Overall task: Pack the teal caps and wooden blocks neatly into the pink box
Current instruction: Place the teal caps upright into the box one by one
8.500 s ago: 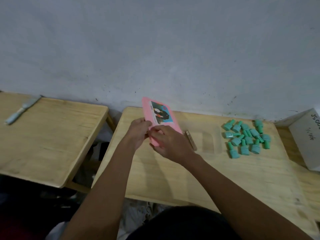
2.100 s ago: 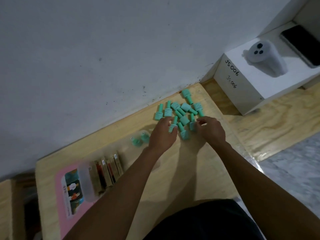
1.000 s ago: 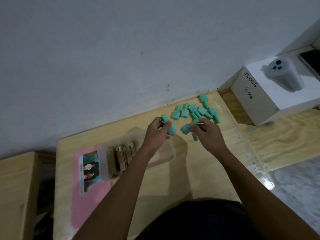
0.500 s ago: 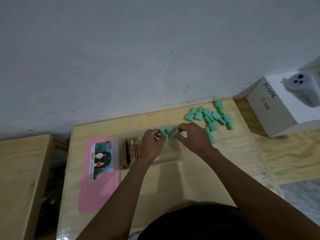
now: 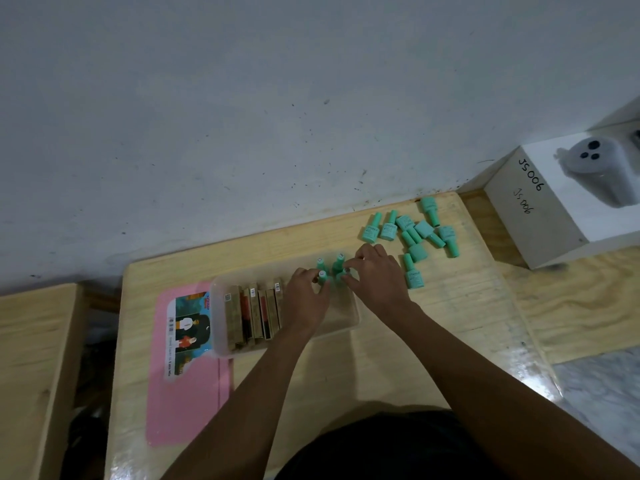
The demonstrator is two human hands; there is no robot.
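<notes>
A clear tray (image 5: 349, 322) lies on the wooden table beside the flat pink box lid (image 5: 187, 393). Several wooden blocks (image 5: 254, 315) stand packed in the tray's left half. Both hands are over the tray's far right corner. My left hand (image 5: 306, 299) pinches a teal cap (image 5: 322, 277) held upright. My right hand (image 5: 375, 275) grips another teal cap (image 5: 343, 277) beside it. Two more caps (image 5: 320, 262) stand upright just behind. A loose pile of teal caps (image 5: 414, 233) lies on the table to the right.
A white box marked JS006 (image 5: 540, 216) sits at the right with a grey round device (image 5: 601, 168) on top. A second wooden table (image 5: 31, 358) stands to the left across a gap. The wall runs along the table's far edge.
Both hands carried teal caps from the pile leftward to the tray. They now hold them upright inside its far right corner.
</notes>
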